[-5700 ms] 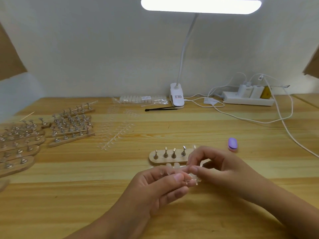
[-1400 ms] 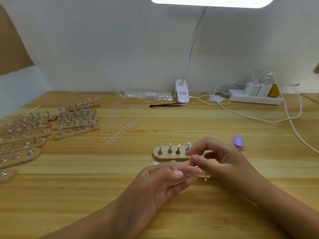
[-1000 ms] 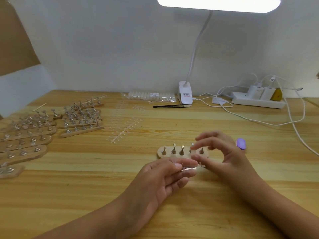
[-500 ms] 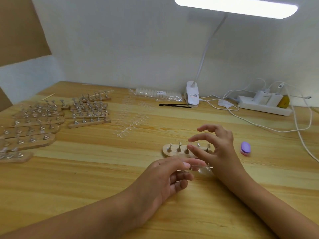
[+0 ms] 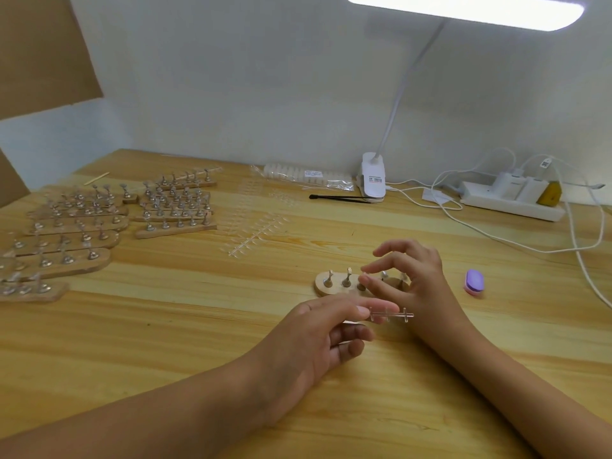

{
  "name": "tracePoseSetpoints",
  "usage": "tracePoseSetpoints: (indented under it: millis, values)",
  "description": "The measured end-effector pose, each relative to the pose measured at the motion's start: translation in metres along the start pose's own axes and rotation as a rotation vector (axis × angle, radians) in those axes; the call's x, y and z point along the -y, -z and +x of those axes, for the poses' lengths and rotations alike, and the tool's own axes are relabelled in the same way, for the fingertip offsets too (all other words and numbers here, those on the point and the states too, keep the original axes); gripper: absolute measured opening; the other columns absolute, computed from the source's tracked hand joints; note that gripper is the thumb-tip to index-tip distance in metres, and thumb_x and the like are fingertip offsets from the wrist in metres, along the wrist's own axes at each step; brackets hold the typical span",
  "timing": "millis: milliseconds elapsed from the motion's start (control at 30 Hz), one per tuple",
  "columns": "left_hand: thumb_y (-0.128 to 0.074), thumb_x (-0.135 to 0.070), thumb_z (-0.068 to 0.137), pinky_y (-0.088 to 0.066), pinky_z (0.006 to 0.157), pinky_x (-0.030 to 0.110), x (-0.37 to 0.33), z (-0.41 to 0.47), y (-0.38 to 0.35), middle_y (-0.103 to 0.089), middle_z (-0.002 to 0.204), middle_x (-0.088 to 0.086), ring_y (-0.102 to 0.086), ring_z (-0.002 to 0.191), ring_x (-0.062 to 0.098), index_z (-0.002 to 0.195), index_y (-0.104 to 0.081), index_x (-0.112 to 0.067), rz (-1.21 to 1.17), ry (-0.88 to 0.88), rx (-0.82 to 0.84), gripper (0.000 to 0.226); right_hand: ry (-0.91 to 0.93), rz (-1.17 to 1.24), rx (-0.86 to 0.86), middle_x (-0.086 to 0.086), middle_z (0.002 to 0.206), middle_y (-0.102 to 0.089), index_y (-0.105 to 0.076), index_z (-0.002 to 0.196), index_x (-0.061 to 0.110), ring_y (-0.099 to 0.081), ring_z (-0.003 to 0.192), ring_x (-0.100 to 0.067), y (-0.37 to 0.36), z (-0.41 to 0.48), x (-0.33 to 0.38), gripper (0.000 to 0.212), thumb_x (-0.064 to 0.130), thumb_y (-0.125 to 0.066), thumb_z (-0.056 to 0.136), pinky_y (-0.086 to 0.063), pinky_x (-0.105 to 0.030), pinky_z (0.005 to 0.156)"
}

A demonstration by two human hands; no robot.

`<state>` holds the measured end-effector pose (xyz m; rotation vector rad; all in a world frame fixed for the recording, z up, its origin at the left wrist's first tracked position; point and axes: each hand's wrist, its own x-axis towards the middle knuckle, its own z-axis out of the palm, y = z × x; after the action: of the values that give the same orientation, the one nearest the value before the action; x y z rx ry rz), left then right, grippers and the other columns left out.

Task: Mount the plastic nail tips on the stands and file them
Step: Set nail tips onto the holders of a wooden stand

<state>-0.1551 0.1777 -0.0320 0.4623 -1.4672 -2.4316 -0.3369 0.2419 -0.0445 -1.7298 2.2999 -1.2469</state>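
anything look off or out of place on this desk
Nothing stands out. The wooden stands lie in rows at the left, the small stand sits flat under the right hand, and the left hand holds a clear tip strip. No spill or damage shows.

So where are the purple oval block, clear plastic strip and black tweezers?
purple oval block [image 5: 474, 282]: head view, top face.
clear plastic strip [image 5: 394, 315]: head view, bare middle spine.
black tweezers [image 5: 339, 198]: head view, mid-length.
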Motion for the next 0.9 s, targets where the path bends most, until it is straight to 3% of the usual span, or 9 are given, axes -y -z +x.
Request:
tracePoseSetpoints:
  millis: [133, 233, 333, 400, 533, 600, 900]
  values:
    - [-0.060, -0.025, 0.081, -0.050, 0.073, 0.016, -0.001, 0.000, 0.000, -0.071, 0.087, -0.008, -0.061, 0.076, 0.002, 0.101, -0.078, -0.018, 0.004, 0.003, -0.004, 0.028, -0.012, 0.017, -0.008, 0.006, 0.110, -0.056, -0.077, 0.089, 0.016, -0.039, 0.117, -0.021, 0.000, -0.001, 0.001, 0.013, 0.019, -0.079, 0.077, -0.026, -0.016, 0.092]
    - [-0.059, -0.018, 0.092, -0.050, 0.070, 0.015, -0.002, 0.000, 0.000, -0.070, 0.082, -0.007, -0.061, 0.072, 0.002, 0.103, -0.078, -0.016, -0.005, 0.016, -0.010, 0.022, -0.060, 0.122, -0.073, 0.008, 0.117, -0.054, -0.072, 0.100, 0.028, -0.042, 0.122, -0.018, 0.007, -0.004, 0.007, 0.020, 0.031, -0.071, 0.080, -0.028, -0.016, 0.100]
    - [-0.054, -0.014, 0.096, -0.050, 0.069, 0.013, -0.001, -0.001, 0.001, -0.069, 0.081, -0.007, -0.060, 0.070, 0.001, 0.103, -0.078, -0.016, 0.041, 0.042, 0.000, 0.025, -0.081, 0.353, -0.152, 0.006, 0.113, -0.061, -0.074, 0.099, 0.030, -0.052, 0.120, -0.020, 0.022, -0.013, 0.015, 0.023, 0.040, -0.063, 0.081, -0.042, -0.031, 0.100]
    - [-0.055, -0.015, 0.097, -0.050, 0.069, 0.013, -0.001, -0.002, 0.000, -0.070, 0.083, -0.008, -0.060, 0.071, 0.000, 0.103, -0.078, -0.018, 0.087, 0.042, 0.016, 0.024, -0.056, 0.468, -0.115, 0.007, 0.107, -0.064, -0.077, 0.090, 0.031, -0.056, 0.116, -0.019, 0.030, -0.021, 0.023, 0.017, 0.044, -0.068, 0.086, -0.045, -0.027, 0.094]
    - [-0.058, -0.019, 0.097, -0.050, 0.074, 0.015, 0.000, -0.003, -0.003, -0.073, 0.088, -0.006, -0.065, 0.078, 0.002, 0.097, -0.079, -0.024, 0.140, 0.025, 0.039, 0.022, 0.030, 0.325, 0.091, 0.016, 0.112, -0.062, -0.075, 0.086, 0.039, -0.050, 0.119, -0.009, 0.029, -0.029, 0.038, 0.020, 0.052, -0.063, 0.076, -0.033, -0.010, 0.096]
    - [-0.059, -0.018, 0.097, -0.051, 0.074, 0.016, 0.001, -0.002, -0.004, -0.074, 0.087, -0.003, -0.066, 0.079, 0.004, 0.090, -0.080, -0.025, 0.135, 0.019, 0.022, 0.023, 0.066, 0.270, 0.139, 0.018, 0.115, -0.061, -0.073, 0.086, 0.039, -0.048, 0.120, -0.011, 0.025, -0.029, 0.040, 0.020, 0.053, -0.066, 0.074, -0.033, -0.009, 0.094]
    - [-0.056, -0.012, 0.098, -0.052, 0.067, 0.017, 0.000, 0.000, -0.006, -0.074, 0.088, 0.004, -0.066, 0.076, 0.008, 0.087, -0.079, -0.014, 0.094, 0.033, -0.043, 0.026, 0.119, 0.263, 0.042, 0.017, 0.116, -0.057, -0.070, 0.085, 0.035, -0.048, 0.120, -0.011, 0.024, -0.031, 0.036, 0.017, 0.049, -0.067, 0.075, -0.035, -0.011, 0.093]
